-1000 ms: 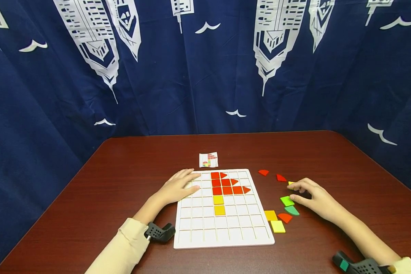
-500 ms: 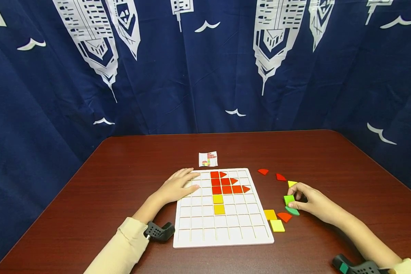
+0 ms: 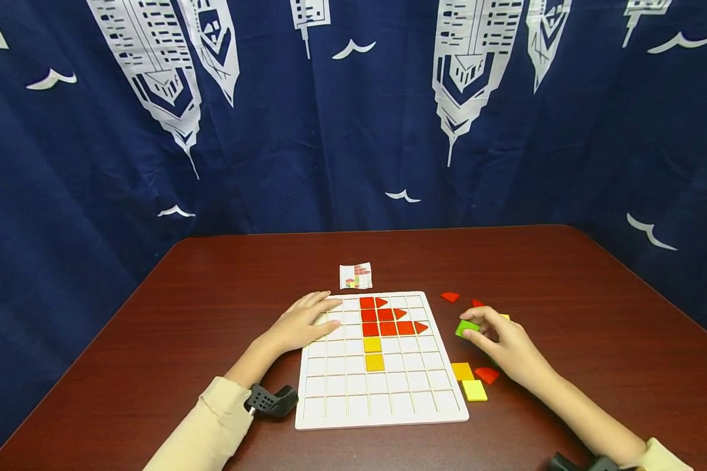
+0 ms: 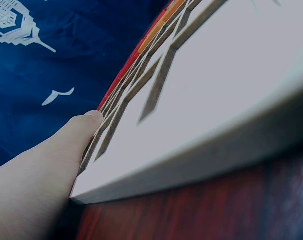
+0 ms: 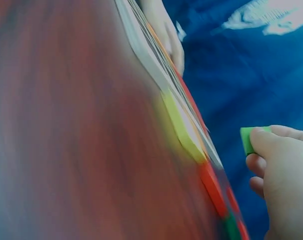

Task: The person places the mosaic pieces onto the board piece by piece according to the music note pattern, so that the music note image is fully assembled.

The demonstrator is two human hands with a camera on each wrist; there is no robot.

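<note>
A white gridded board (image 3: 383,392) lies on the table, with red squares and red triangle-like pieces in its upper rows and two yellow squares (image 3: 374,362) below them. My left hand (image 3: 300,324) rests on the board's upper left edge, fingers extended; the left wrist view shows its thumb on the board (image 4: 191,105). Just right of the board, my right hand (image 3: 509,343) pinches a light green square (image 3: 467,328) between thumb and fingers. In the right wrist view the hand (image 5: 291,170) holds that green piece (image 5: 247,140) raised, other fingers curled.
A small printed card (image 3: 355,276) lies behind the board. Right of the board are a yellow-orange square (image 3: 462,371), a light yellow square (image 3: 474,390), a red rounded piece (image 3: 486,375) and another red piece (image 3: 450,297). A blue curtain (image 3: 330,131) hangs behind the table.
My right hand has taken hold of the light green square, lifted it and moved left toward the board with it. My left hand has stayed on the board.
</note>
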